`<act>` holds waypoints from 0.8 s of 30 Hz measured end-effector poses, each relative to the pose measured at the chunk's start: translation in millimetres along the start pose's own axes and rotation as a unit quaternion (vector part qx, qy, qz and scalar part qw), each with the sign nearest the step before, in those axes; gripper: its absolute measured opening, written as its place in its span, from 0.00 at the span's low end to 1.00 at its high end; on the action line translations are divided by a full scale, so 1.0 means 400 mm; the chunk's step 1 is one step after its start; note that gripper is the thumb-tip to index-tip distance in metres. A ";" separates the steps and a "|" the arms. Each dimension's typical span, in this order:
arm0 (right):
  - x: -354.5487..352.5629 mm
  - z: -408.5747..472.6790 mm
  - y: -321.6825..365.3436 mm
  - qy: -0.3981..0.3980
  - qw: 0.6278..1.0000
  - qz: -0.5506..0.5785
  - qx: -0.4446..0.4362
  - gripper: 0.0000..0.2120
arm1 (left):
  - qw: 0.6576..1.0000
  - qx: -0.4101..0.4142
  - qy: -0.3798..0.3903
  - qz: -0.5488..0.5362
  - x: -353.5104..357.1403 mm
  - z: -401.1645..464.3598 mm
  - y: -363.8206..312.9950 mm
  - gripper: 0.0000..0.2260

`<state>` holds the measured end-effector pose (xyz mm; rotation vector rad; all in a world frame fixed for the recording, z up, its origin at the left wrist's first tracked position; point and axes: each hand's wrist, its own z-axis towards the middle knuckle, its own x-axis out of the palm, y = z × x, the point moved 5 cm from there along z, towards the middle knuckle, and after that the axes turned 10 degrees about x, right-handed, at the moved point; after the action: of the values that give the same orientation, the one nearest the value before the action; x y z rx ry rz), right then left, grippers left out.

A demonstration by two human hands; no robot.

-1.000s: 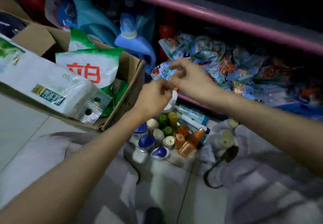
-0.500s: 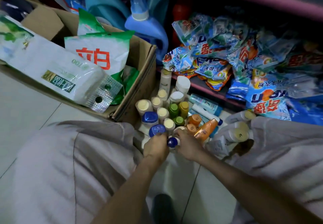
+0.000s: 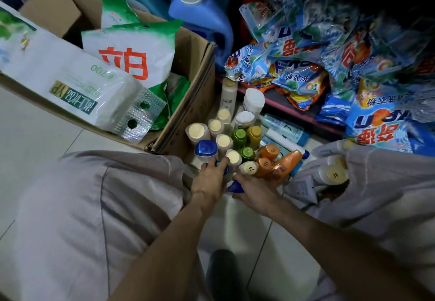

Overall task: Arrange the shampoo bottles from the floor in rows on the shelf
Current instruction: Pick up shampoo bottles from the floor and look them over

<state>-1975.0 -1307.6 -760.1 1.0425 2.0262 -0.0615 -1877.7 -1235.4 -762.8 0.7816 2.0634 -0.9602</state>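
Note:
Several shampoo bottles [image 3: 223, 140] stand bunched on the floor between a cardboard box and a low shelf [image 3: 296, 112]: cream caps, green caps [image 3: 239, 133], orange bottles [image 3: 286, 162], blue caps. My left hand [image 3: 209, 180] grips a blue-capped bottle [image 3: 223, 166] at the near edge of the bunch. My right hand [image 3: 255, 189] grips another blue-capped bottle [image 3: 235, 187] just beside it. Both bottles' bodies are hidden under my hands.
An open cardboard box [image 3: 188, 112] with detergent bags [image 3: 131, 56] stands at the left. Washing-powder packets [image 3: 329, 60] are piled on the low shelf, a blue jug [image 3: 202, 18] behind. My knees flank the bottles; more bottles [image 3: 334, 173] lie by my right knee. A dark shoe [image 3: 223, 275] is below.
Both hands dropped from the packets on the shelf down to the bottles on the floor and closed on blue-capped bottles. My view tilted downward and moved closer.

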 end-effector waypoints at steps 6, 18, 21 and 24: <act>-0.044 -0.059 -0.050 -0.065 0.994 0.081 0.031 0.20 | 0.998 -0.009 0.025 0.065 -0.002 0.016 -0.006 0.24; -0.405 -0.286 -0.138 -0.222 0.968 0.119 -0.006 0.13 | 0.999 0.001 -0.029 -0.034 -0.164 -0.131 -0.101 0.18; -0.520 -0.374 -0.186 -0.281 0.948 0.149 -0.001 0.15 | 0.989 -0.018 -0.091 -0.111 -0.277 -0.179 -0.104 0.20; -0.581 -0.436 -0.279 -0.330 0.902 0.275 0.023 0.16 | 0.961 -0.039 -0.165 -0.219 -0.413 -0.202 -0.128 0.14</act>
<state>-2095.2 -1464.2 -519.8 1.3651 1.0845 -0.1426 -1852.4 -1233.2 -573.8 0.1030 1.9922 -1.1486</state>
